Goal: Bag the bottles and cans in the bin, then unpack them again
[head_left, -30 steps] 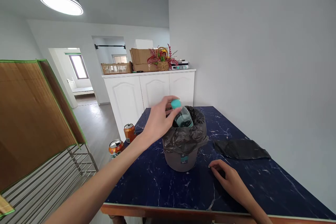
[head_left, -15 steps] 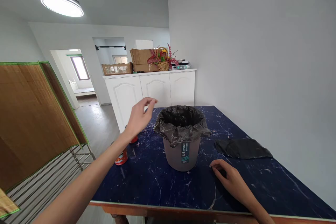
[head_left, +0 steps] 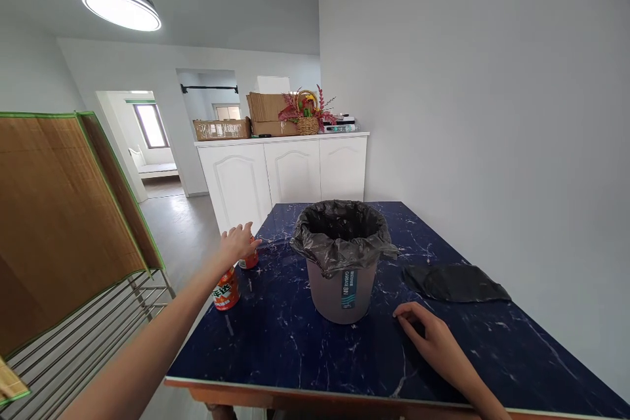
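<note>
My left hand [head_left: 238, 243] is at the farther red can [head_left: 249, 260] near the table's left edge, fingers spread over its upper part. A nearer red and orange can [head_left: 226, 292] stands beside my left forearm. My right hand [head_left: 422, 327] rests on the dark blue table [head_left: 295, 354], fingers curved and slightly apart, holding nothing. Between the hands stands a translucent garbage bin [head_left: 327, 289], lined with a black plastic bag [head_left: 344, 254] folded over its rim. A folded black bag [head_left: 457, 282] lies on the table beyond my right hand.
A white cabinet [head_left: 295, 174] stands behind the table, bearing cardboard boxes [head_left: 221, 129] and a flower basket [head_left: 308, 125]. The wall [head_left: 467, 111] runs along the right side. At the left is a metal rack [head_left: 93, 348] with a brown mat [head_left: 59, 223].
My left hand has moved left and down from beside the bin's rim to the farther can, and its fingers have spread. My right hand stays in place.
</note>
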### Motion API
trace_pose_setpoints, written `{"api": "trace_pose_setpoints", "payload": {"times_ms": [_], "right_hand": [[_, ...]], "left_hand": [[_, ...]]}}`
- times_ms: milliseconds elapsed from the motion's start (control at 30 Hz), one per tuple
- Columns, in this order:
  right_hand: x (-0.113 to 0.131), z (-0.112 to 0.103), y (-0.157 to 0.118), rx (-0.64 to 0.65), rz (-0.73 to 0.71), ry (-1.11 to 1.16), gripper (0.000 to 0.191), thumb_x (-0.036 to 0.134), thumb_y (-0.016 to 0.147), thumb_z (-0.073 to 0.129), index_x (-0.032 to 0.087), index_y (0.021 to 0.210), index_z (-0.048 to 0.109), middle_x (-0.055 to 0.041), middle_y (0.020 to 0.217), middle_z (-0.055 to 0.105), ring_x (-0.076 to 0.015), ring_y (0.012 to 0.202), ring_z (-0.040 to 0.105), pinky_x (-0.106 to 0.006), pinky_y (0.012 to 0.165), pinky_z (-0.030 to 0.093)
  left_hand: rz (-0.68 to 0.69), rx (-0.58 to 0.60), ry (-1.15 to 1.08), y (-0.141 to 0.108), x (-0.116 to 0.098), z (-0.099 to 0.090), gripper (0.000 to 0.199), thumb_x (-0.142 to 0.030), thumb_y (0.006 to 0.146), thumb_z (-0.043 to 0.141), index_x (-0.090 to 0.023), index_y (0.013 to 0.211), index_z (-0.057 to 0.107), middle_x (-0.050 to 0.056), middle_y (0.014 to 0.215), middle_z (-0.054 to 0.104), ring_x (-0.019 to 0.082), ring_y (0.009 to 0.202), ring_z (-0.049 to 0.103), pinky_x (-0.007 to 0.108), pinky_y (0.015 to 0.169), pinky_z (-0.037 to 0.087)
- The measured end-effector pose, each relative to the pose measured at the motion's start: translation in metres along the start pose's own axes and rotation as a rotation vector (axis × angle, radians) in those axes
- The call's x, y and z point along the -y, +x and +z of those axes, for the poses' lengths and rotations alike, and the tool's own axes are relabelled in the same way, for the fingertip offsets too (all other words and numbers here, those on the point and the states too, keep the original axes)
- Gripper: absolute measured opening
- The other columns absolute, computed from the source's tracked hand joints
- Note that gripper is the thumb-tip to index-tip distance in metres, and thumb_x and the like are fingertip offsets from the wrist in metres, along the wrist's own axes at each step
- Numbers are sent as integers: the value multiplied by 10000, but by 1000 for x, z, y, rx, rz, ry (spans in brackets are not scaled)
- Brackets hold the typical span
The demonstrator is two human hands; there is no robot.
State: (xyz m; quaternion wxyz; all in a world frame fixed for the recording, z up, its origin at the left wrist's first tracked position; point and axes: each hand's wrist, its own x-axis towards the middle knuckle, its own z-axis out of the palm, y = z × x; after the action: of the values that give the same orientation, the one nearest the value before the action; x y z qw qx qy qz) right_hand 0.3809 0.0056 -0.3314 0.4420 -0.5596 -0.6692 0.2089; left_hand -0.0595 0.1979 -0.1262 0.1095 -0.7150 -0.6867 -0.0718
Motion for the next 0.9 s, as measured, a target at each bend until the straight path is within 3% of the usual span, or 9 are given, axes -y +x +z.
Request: {"api": "trace_pose_setpoints", "payload": {"times_ms": [167, 333, 500, 633, 767, 833, 900], "right_hand": [[1, 0, 1, -7, 2, 0, 273, 496, 1038, 527, 275, 1063, 685, -65, 1026, 754, -238, 929, 740, -328, 800, 575], [6, -1, 0, -11, 5, 4, 290, 520, 1034, 536, 270, 1040, 683, -67, 1002, 757, -241, 898, 737, -331, 770, 569], [8, -2, 0, -19, -3, 10, 297, 529, 1034, 532, 274, 1039, 684, -67, 1002, 753, -243, 900, 738, -335, 771, 571], [6, -1, 0, -8, 9, 12, 304, 538, 1039, 529, 281, 1047, 691, -64, 1010, 748, -239, 901, 738, -327, 758, 572], [4, -1, -1, 10, 11, 20, 323, 556, 1043, 522, 285, 1070, 697, -73, 1026, 746, -241, 900, 742, -324, 737, 575], [3, -1, -1, 8, 7, 23, 326, 558, 1046, 521, 285, 1069, 697, -72, 1023, 746, -239, 899, 743, -321, 736, 577], [3, 0, -1, 4, 9, 22, 329, 563, 1047, 522, 284, 1064, 697, -70, 1014, 748, -237, 888, 745, -315, 723, 577]], "left_hand": [[15, 82, 8, 10, 4, 13, 410, -386, 1032, 700, -177, 1378, 637, 122, 1376, 663, 273, 1163, 697, 492, 970, 617], [84, 86, -28, 3, 4, 22, 411, -383, 1030, 703, -179, 1381, 636, 122, 1382, 660, 275, 1169, 695, 493, 973, 615], [179, 93, -146, -9, 1, 14, 384, -381, 1031, 704, -185, 1357, 651, 114, 1363, 671, 264, 1155, 699, 479, 965, 618], [198, -92, -278, -16, -4, -24, 466, -380, 1023, 682, -178, 1435, 603, 164, 1345, 672, 301, 1147, 720, 491, 1010, 599], [264, -388, -492, -30, -28, -83, 699, -496, 1071, 540, -272, 1667, 249, 177, 1584, 512, 300, 1332, 650, 481, 1104, 562], [367, -480, -782, -41, -48, -107, 762, -512, 1010, 650, -290, 1645, 294, 164, 1542, 566, 287, 1270, 692, 480, 1090, 578], [453, -455, -913, -54, -69, -123, 796, -506, 953, 730, -286, 1622, 360, 160, 1488, 619, 278, 1209, 720, 477, 1081, 584]]}}
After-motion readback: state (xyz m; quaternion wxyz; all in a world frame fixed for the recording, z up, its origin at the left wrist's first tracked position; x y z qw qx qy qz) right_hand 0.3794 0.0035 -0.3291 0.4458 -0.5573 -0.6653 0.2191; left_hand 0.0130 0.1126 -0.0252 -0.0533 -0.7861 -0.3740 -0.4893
